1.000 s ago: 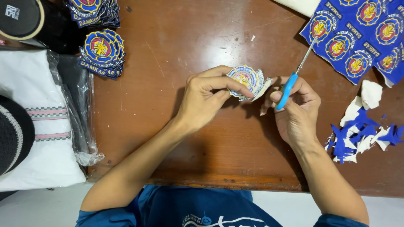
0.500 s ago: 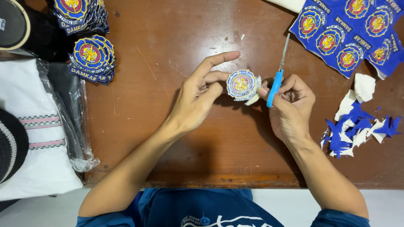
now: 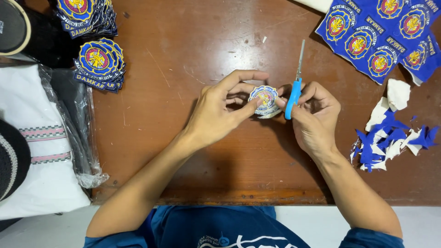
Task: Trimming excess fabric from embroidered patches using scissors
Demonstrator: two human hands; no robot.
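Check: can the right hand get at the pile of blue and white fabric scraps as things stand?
Probably yes, once freed. The scraps lie on bare table just right of the right hand, nothing between them. But that hand holds the blue-handled scissors.

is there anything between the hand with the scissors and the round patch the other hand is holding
Nothing visible. The left hand pinches the round patch above the wooden table, and the right hand with the blue-handled scissors is right beside it, fingers at the patch's edge.
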